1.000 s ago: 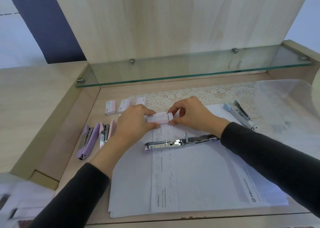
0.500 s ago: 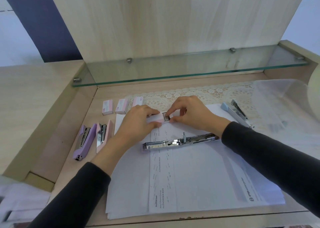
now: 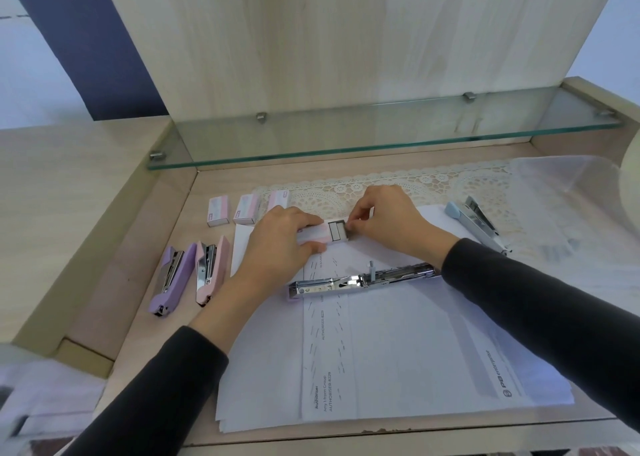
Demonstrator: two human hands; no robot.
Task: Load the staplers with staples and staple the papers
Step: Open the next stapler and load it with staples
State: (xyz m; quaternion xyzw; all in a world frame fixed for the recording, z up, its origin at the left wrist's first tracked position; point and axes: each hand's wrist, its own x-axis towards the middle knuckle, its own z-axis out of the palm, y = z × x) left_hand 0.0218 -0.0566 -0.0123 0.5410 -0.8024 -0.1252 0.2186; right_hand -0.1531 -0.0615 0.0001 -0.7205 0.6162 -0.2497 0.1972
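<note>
The desk (image 3: 138,275) is pale wood with a raised edge along its left side. A white lace mat (image 3: 433,181) runs across its far part, and a clear plastic sheet (image 3: 571,213) covers the far right. Three small staple boxes (image 3: 218,210) stand in a row at the far left, the rightmost touching the mat's end. Nearer on the left, a purple stapler (image 3: 171,282) and a pink stapler (image 3: 209,272) lie side by side, touching. A stack of papers (image 3: 398,369) fills the near middle, reaching the desk's near edge.
</note>
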